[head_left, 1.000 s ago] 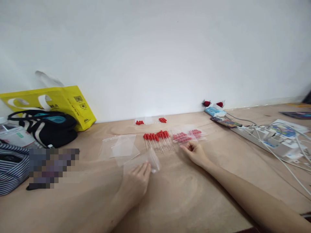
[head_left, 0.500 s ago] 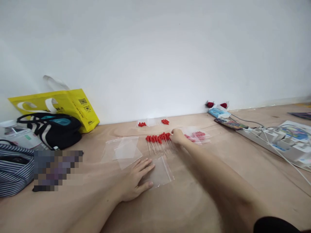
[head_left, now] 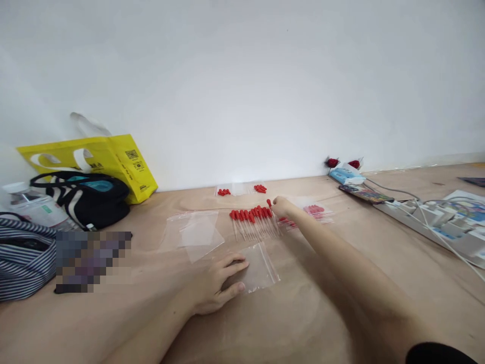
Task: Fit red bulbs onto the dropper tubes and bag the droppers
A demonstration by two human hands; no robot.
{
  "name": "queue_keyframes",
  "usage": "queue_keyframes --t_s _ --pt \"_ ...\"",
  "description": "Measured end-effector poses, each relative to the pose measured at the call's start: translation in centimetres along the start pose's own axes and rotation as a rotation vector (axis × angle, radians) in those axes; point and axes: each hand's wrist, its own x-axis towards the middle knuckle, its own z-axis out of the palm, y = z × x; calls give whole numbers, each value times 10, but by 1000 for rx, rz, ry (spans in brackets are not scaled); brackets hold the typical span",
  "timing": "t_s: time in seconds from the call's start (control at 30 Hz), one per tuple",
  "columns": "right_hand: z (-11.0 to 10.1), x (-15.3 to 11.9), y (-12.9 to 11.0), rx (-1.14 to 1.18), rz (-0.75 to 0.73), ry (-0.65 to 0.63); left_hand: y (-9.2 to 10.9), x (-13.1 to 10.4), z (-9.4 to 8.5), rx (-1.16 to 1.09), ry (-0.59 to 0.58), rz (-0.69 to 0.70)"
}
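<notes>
A row of glass droppers with red rubber bulbs point(head_left: 250, 216) lies on the table, stems toward me. At its right end, my right hand point(head_left: 284, 207) has its fingers curled together at the red bulb of one dropper point(head_left: 269, 202), which sits a little higher than the others. My left hand point(head_left: 223, 283) rests open, fingers forward, with its fingertips on the left edge of a clear zip bag point(head_left: 259, 270). More clear zip bags point(head_left: 200, 230) lie flat to the left of the droppers. Bags with red-bulbed droppers point(head_left: 314, 210) lie partly behind my right forearm.
Near the wall lies clear plastic with red bulbs point(head_left: 223, 192). On the left stand a yellow bag point(head_left: 132, 167), a black bag point(head_left: 102, 202), a plastic bottle point(head_left: 34, 205) and a striped bag point(head_left: 26, 258). A blue packet point(head_left: 346, 176) and power strips with cables point(head_left: 428, 220) are on the right.
My right hand has shifted right from over the row's end, showing the bulb at its fingertips. My left hand's fingers have drawn closer together on the bag. The view has shifted slightly.
</notes>
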Motion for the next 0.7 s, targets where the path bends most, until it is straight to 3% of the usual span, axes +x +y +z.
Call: queue_keyframes --t_s 0.2,0.27,0.33,0.47,0.7 --pt "-31 -37 6 317 2 -147 -1 1 0 16 -41 10" --pt "-34 -57 15 548 -23 -195 0 2 0 20 -41 21" --pt "-32 -77 27 784 -39 -166 1 3 0 29 -39 31" --pt "-16 -108 48 919 -37 -25 2 5 1 45 -43 52" --pt "-3 -122 46 1088 37 5 0 7 3 24 -31 56"
